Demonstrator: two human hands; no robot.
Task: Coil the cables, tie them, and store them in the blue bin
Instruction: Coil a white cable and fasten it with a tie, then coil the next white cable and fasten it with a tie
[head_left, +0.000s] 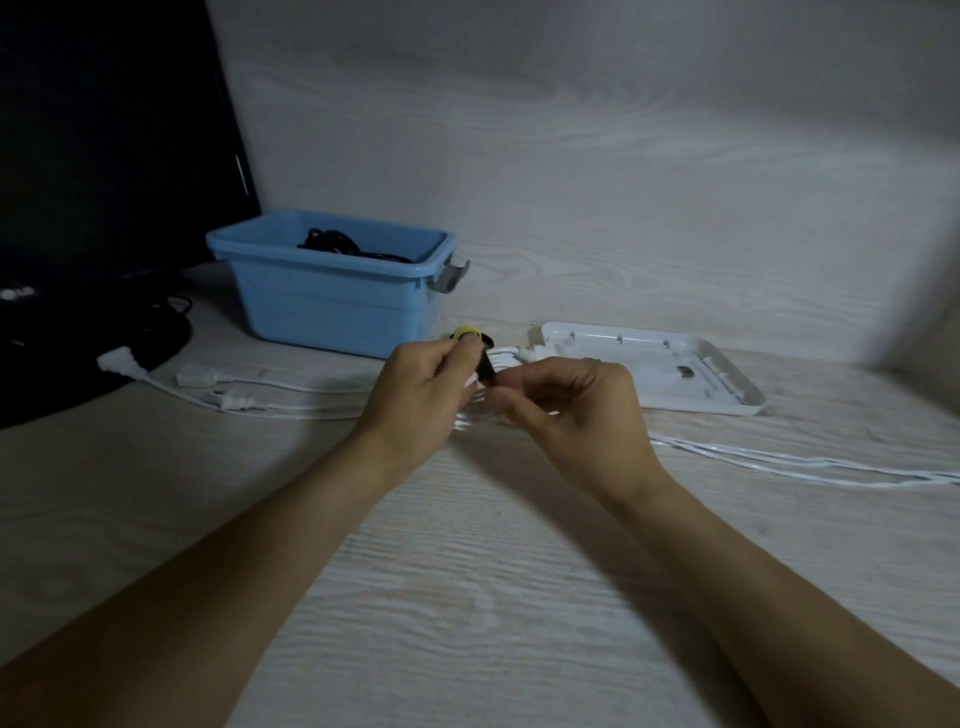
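A blue bin (332, 306) stands at the back left of the desk with a black coiled cable (332, 243) inside it. In front of the bin, both hands work at a bundle of white cable (501, 358). My left hand (415, 395) pinches a black strap with a yellow end (466, 333) that wraps the bundle. My right hand (566, 405) pinches the lower part of the same black strap (487, 370). Most of the bundle is hidden behind the fingers.
More white cables with plugs (228, 392) trail left across the desk, and white cable (779, 460) runs off to the right. A white lid (649, 371) lies behind my right hand. A dark monitor (104, 156) with black cables (161, 317) stands at the left.
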